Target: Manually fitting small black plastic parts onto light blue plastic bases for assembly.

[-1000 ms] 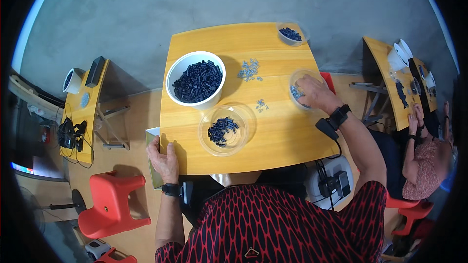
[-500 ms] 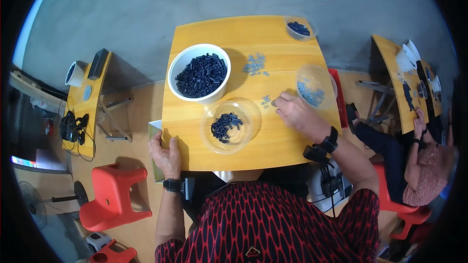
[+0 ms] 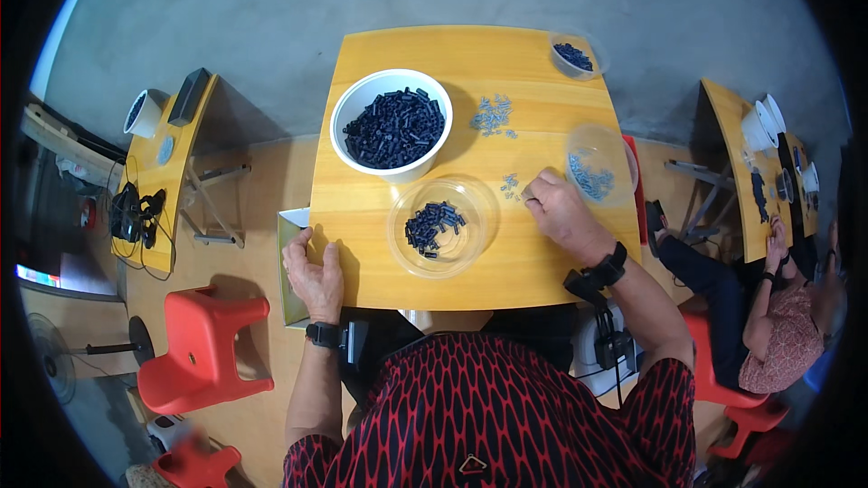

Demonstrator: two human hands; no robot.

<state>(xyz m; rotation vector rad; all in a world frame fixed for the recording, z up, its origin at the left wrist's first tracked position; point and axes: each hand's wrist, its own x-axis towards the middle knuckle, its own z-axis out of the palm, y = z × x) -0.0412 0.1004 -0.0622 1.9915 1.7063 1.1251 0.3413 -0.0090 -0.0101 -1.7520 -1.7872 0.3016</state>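
My right hand (image 3: 568, 214) is over the table's right half, its fingers pinched beside a small cluster of silvery bits (image 3: 511, 185). Whatever sits between those fingertips, if anything, is too small to make out. At the table's front left edge rests my left hand (image 3: 314, 278), thumb and fingers apart, holding nothing. Between the hands, a clear round tub (image 3: 395, 248) contains short black tube-like pieces (image 3: 432, 228). Beyond it stands a white bucket (image 3: 342, 146) full of similar black pieces. A larger heap of silvery bits (image 3: 492, 116) lies to the bucket's right.
A clear tub of silvery bits (image 3: 592, 179) stands near the table's right edge, and a tub of dark pieces (image 3: 573, 58) at the far right corner. Red stools (image 3: 203, 343) flank me. A person (image 3: 782, 325) works at another table on the right.
The whole view has shifted, so the table appears farther right and slightly higher. Both hands keep nearly the same places on it. A blurred shape has come in at the lower left.
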